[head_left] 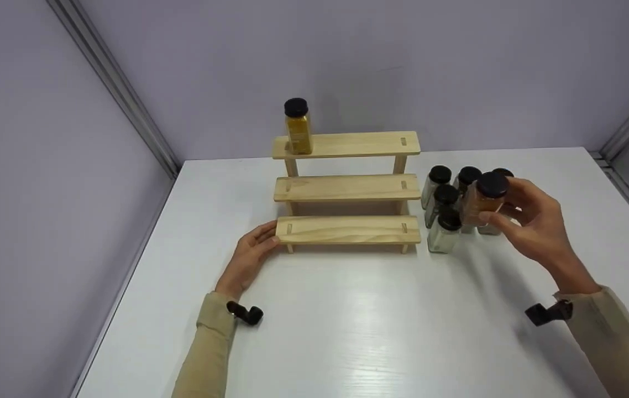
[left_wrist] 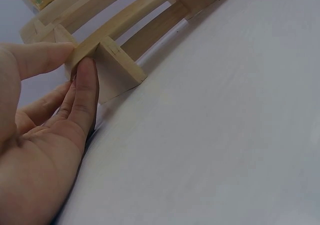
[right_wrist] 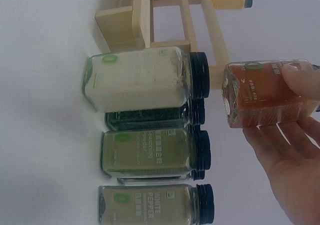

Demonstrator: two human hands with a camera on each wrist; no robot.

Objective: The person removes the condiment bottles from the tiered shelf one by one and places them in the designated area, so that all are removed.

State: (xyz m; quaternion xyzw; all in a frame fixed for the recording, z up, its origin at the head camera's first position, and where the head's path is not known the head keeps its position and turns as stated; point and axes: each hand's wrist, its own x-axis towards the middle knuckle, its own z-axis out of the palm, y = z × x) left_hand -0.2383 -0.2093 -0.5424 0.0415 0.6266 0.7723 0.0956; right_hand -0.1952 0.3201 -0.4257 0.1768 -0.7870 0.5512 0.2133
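Note:
A three-step wooden shelf rack (head_left: 347, 229) stands on the table. My left hand (head_left: 248, 257) pinches the left end of its lowest shelf; in the left wrist view the thumb (left_wrist: 47, 59) and fingers grip the board's end. My right hand (head_left: 538, 221) holds a spice jar (right_wrist: 267, 92) of orange-red powder with a black lid, lifted above the other jars and apart from the rack. On the top shelf, at the left, a yellow spice jar (head_left: 299, 132) stands upright.
Several black-lidded jars stand close together right of the rack, among them a pale-powder jar (right_wrist: 140, 80) and a white pepper jar (right_wrist: 147, 205). Grey-white wall panels (head_left: 358, 66) rise behind and beside the white table (head_left: 347, 331).

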